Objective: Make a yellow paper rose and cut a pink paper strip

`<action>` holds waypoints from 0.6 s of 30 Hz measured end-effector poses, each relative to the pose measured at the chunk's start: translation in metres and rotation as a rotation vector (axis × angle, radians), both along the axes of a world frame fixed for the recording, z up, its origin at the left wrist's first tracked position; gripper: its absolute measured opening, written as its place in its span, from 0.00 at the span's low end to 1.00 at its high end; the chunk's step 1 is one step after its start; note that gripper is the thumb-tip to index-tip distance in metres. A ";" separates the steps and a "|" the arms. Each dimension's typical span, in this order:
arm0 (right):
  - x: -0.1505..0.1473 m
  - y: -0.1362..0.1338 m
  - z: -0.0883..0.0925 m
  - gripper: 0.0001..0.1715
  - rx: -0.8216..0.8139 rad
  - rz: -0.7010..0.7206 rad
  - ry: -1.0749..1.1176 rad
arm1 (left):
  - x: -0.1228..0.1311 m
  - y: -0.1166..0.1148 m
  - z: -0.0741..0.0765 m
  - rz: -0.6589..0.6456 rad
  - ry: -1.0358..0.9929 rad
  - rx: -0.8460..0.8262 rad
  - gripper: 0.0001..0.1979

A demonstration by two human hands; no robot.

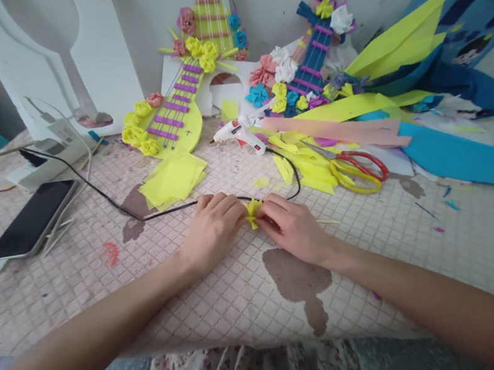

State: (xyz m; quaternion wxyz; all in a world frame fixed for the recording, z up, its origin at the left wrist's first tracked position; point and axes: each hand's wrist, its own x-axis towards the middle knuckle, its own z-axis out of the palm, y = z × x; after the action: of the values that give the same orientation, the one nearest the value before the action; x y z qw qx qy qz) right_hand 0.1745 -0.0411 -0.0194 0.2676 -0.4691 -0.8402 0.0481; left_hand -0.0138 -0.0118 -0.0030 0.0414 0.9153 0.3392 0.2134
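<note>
**Two hands, one yellow piece**

Two hands meet on the table (pixel 431 254), just past a brown stain (pixel 298 281). The left hand (pixel 214 229) and right hand (pixel 293 228) both pinch one crumpled yellow piece (pixel 254 211), which sits between their fingertips and is partly hidden by them. One black cable (pixel 137 211) runs just behind the knuckles. Further back lie one stack of yellow squares (pixel 174 179), one pair of scissors (pixel 357 171), one phone (pixel 31 220) off left and one glue gun (pixel 240 130). Two flowered guitars, yellow (pixel 173 121) and blue (pixel 314 61), lean at the wall.
</note>
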 end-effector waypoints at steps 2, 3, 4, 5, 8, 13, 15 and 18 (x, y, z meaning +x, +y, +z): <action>0.000 0.000 0.000 0.06 -0.015 -0.007 -0.002 | 0.000 0.000 0.000 0.007 0.002 -0.009 0.07; -0.001 0.000 0.000 0.06 -0.024 -0.013 -0.002 | 0.000 0.000 0.000 0.007 0.002 -0.021 0.07; -0.001 0.000 0.000 0.06 -0.030 -0.019 -0.003 | -0.001 0.000 0.000 0.005 0.000 -0.034 0.06; -0.001 0.000 0.000 0.06 -0.036 -0.022 -0.002 | -0.001 0.001 0.000 0.005 -0.002 -0.046 0.05; -0.001 -0.001 0.001 0.04 -0.056 -0.015 0.003 | -0.002 0.002 -0.001 0.002 0.002 -0.053 0.03; 0.008 -0.002 0.004 0.03 -0.081 -0.053 -0.052 | -0.004 0.005 -0.004 0.012 -0.010 -0.001 0.04; 0.016 -0.003 0.006 0.04 -0.088 -0.049 -0.079 | -0.004 0.006 -0.005 0.002 -0.027 0.003 0.04; 0.033 -0.007 0.009 0.04 -0.109 -0.008 -0.107 | -0.005 0.007 -0.005 -0.017 -0.038 -0.016 0.05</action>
State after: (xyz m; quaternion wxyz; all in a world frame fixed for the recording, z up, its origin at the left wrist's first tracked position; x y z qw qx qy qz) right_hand 0.2079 -0.0478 -0.0101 0.1965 -0.4881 -0.8477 0.0677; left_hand -0.0186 -0.0052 -0.0084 0.0568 0.9135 0.3323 0.2278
